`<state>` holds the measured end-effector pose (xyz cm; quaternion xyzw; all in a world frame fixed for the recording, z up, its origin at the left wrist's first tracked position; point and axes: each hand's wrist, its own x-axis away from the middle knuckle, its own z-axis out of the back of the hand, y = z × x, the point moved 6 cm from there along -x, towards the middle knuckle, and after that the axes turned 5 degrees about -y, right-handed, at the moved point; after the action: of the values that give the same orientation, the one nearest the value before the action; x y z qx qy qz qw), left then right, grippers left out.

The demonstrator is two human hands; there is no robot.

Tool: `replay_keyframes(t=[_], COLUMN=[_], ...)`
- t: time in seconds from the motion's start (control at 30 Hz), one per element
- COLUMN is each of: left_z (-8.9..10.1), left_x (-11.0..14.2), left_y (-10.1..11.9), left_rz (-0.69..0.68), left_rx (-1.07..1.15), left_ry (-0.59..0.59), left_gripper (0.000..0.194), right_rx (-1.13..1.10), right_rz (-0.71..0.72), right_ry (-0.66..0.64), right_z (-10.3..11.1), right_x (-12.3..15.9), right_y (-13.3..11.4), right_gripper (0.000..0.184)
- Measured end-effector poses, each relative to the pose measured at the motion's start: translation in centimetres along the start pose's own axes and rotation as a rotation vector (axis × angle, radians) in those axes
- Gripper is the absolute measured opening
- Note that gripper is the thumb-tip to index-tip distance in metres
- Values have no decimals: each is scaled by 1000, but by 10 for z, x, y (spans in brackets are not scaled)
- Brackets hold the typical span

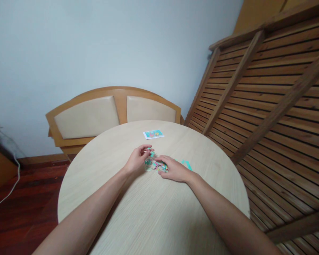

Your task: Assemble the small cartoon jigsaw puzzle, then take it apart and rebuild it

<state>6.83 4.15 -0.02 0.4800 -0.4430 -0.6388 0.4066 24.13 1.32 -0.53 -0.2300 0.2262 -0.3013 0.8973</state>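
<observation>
A small heap of colourful jigsaw puzzle pieces [157,165], mostly teal, pink and yellow, lies on the round table between my hands. At the heap's far left side, my left hand [138,157] is closed, with a puzzle piece [149,149] pinched at its fingertips. My right hand [172,168] rests over the right side of the heap, its fingers apart and touching the pieces. Part of the heap is hidden under those fingers. Just beyond the right wrist lies a teal group of pieces [186,164]; whether they are joined I cannot tell.
A picture card [153,134] with a teal cartoon scene lies towards the far side of the pale round table [117,219]. Behind it stands a padded wooden headboard [121,92] against the wall. A slatted wooden panel [228,102] leans at the right.
</observation>
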Motion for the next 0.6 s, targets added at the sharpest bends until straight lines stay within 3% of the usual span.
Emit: replay_keyframes(t=[0.13, 0.33, 0.6], left_z=[2, -25, -38], left_x=[5, 22, 18], left_y=[2, 5, 10], left_rz=[-93, -302, -257], left_rx=[-300, -744, -791], left_ry=[-52, -399, -332], left_gripper=[35, 52, 28], right_rx=[15, 8, -78], right_rz=[-1, -6, -50], right_ry=[27, 70, 222], right_z=[1, 0, 7], right_x=[0, -5, -7], right_y=[5, 9, 12], right_gripper=[42, 25, 19])
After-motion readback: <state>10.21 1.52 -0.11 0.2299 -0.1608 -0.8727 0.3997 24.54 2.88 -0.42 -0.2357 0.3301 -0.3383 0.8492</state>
